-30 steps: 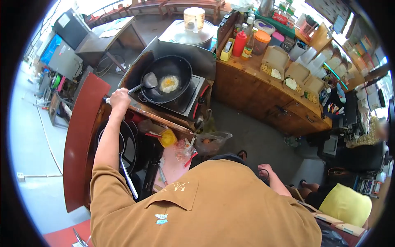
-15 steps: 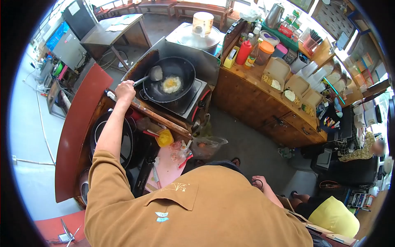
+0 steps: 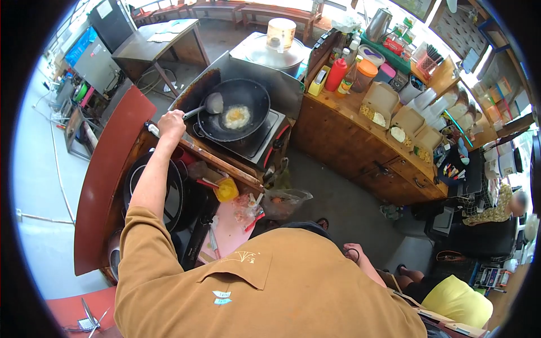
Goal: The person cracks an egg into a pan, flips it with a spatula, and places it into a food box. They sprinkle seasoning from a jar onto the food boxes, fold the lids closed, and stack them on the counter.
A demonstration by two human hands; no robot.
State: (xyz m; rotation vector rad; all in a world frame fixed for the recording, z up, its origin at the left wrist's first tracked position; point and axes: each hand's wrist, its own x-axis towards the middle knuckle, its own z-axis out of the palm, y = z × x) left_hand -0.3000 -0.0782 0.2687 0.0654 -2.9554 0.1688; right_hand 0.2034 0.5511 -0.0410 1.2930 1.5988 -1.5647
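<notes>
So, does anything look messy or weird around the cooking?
A bit, yes. Crumpled plastic is bunched at one end of the pink board, which looks untidy, and the metal shield by the wok has brown stains, so it looks grubby. The fried egg is inside the wok, and I see no clear spill.

Bright daylight, top glare, dark bowed edges.
</notes>
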